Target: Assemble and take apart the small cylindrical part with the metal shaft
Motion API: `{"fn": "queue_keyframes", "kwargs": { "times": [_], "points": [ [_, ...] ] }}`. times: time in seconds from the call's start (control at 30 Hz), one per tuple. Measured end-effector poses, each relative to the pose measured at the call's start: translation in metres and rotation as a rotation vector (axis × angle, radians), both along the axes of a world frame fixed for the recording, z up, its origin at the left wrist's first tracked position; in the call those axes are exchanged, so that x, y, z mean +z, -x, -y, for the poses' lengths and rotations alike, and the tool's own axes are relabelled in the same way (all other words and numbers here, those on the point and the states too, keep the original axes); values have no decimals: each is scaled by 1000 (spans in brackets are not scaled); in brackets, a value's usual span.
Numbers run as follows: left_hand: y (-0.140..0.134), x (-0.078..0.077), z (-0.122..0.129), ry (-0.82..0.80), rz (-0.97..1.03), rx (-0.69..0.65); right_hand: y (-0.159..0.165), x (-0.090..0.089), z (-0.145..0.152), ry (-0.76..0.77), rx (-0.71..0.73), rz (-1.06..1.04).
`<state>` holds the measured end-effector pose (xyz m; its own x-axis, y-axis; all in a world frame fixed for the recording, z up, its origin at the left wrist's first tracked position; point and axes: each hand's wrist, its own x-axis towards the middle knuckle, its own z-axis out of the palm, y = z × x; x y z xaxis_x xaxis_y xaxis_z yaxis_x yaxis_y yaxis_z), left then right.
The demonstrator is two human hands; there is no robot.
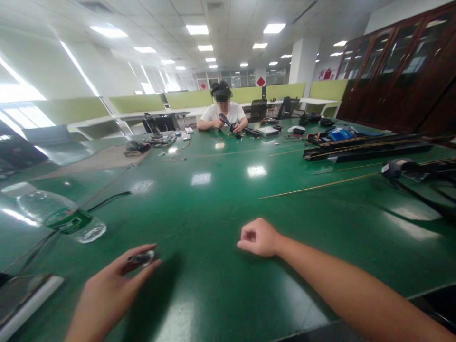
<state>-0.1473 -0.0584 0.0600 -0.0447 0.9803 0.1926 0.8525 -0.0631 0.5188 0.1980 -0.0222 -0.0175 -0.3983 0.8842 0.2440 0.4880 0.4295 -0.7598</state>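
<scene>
My left hand point(109, 289) is at the lower left, just above the green tabletop point(199, 223). Its thumb and fingers grip a small dark and silvery metal-looking part point(141, 259), whose exact kind I cannot make out. Farther right, my right hand point(259, 237) is curled into a loose fist close to the tabletop. The hollow between its thumb and forefinger shows, and I see nothing in it. Beyond my left hand lies a clear water bottle point(59, 213) with a green label, tipped on its side.
Long thin brass-coloured rods point(317, 185) and black rails point(370, 150) lie at the right, near a black strapped device point(402, 168). Across the table, a person point(223, 111) handles a power tool. Cables and tools point(160, 141) lie far left; a flat dark item point(24, 301) lies near left.
</scene>
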Motion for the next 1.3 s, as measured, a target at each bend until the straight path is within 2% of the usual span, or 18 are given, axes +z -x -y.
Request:
{"fn": "queue_keyframes", "kwargs": {
  "times": [0.03, 0.1, 0.2, 0.27, 0.33, 0.43, 0.53, 0.73, 0.87, 1.1, 1.3],
  "points": [
    [-15, -1, -10, 23, 9, -14, 5, 1, -1, -42, 30, 50],
    [-53, -3, -32, 76, 93, -173, 13, 2, -4, -86, 47, 102],
    [-112, -13, -62, 54, 173, -347, 19, 1, -12, -82, -33, 30],
    [-139, -24, -77, 16, 225, -385, 16, 0, -20, -64, -81, -64],
    [-153, -37, -85, -2, 265, -400, 7, -2, -28, -48, -92, -122],
    [-154, -53, -87, -9, 312, -434, -7, -4, -38, -42, -115, -163],
    [-147, -60, -85, -2, 346, -485, -14, -4, -43, -26, -118, -187],
    [-150, -58, -87, 24, 365, -544, -11, -5, -42, 40, -89, -237],
    [-154, -57, -86, 42, 390, -596, -9, -5, -40, 70, -107, -171],
    [-154, -62, -82, 10, 406, -644, -5, -9, -40, 108, -108, -163],
    [-154, -59, -81, -8, 412, -700, -5, -10, -39, 117, -116, -152]
  ]
}}
